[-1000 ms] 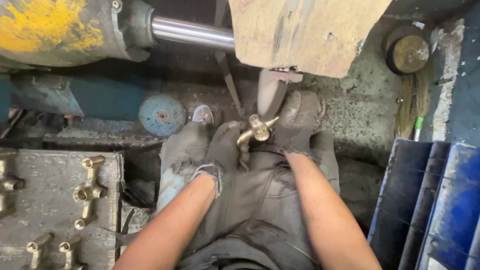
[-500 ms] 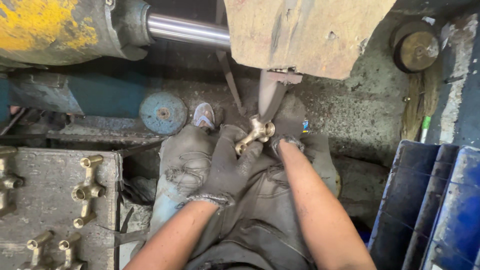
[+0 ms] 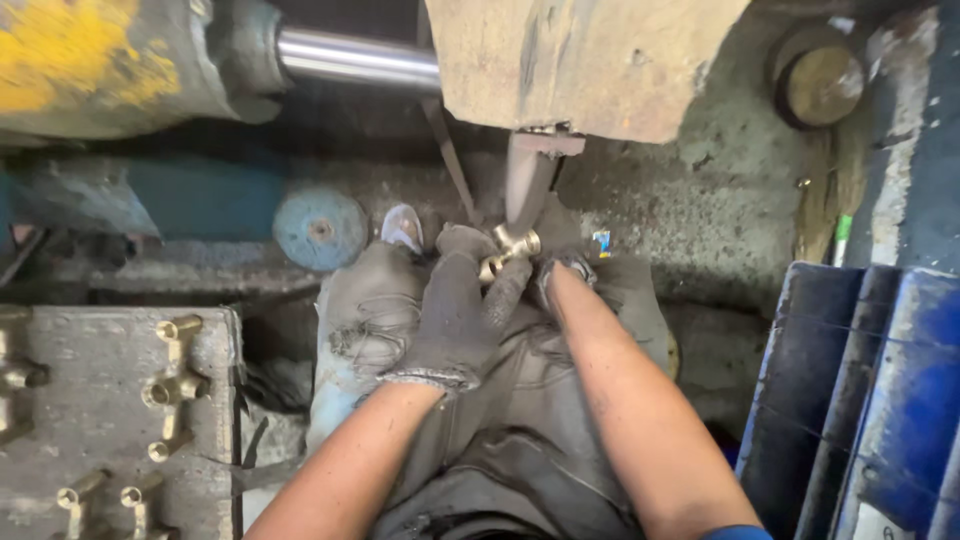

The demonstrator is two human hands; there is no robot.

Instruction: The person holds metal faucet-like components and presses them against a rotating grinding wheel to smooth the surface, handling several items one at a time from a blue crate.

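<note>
Both my hands wear dirty grey work gloves. My left hand point(image 3: 455, 315) and my right hand point(image 3: 560, 270) together grip a small brass fitting point(image 3: 508, 250) just above my knees. The fitting is pressed up against the narrow spinning belt or wheel point(image 3: 525, 180) that hangs below a worn wooden guard point(image 3: 590, 60). My right hand is mostly hidden behind the fitting and my forearm. My grey trousers point(image 3: 520, 420) fill the space under my arms.
A grey tray point(image 3: 90, 400) at the lower left holds several brass fittings point(image 3: 170, 385). A blue abrasive wheel point(image 3: 320, 228) lies on the machine base. A steel shaft point(image 3: 355, 60) runs from a yellow housing point(image 3: 90, 60). Blue crates point(image 3: 860, 400) stand on the right.
My left hand has slid up onto the fitting, so both hands now close around it. The fitting has risen slightly toward the belt. The view has shifted a little.
</note>
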